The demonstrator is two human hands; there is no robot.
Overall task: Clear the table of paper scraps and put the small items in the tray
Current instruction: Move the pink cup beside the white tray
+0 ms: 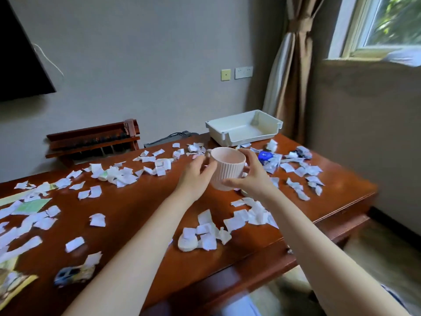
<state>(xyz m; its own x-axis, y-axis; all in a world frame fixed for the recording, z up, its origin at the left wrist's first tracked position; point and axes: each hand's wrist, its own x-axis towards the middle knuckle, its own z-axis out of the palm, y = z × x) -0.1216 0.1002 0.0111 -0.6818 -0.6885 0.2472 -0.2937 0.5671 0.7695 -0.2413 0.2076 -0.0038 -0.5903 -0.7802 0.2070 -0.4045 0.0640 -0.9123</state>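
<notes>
A pale pink ribbed mug (225,166) is lifted above the middle of the brown wooden table (141,208). My right hand (252,175) grips its right side and base. My left hand (197,173) touches its left side by the handle. An empty white tray (245,127) stands at the table's far edge, just beyond the mug. White paper scraps (123,176) lie scattered over the whole tabletop. A small blue object (264,155) sits behind my right hand. A blue toy car (68,274) lies near the front left, and another small toy (303,152) at the far right.
A white round lump (188,242) lies among scraps near the front. Coloured paper sheets (29,206) cover the left end. A wooden rack (93,142) stands behind the table by the wall. The table's right edge drops to the floor near a curtain (289,71).
</notes>
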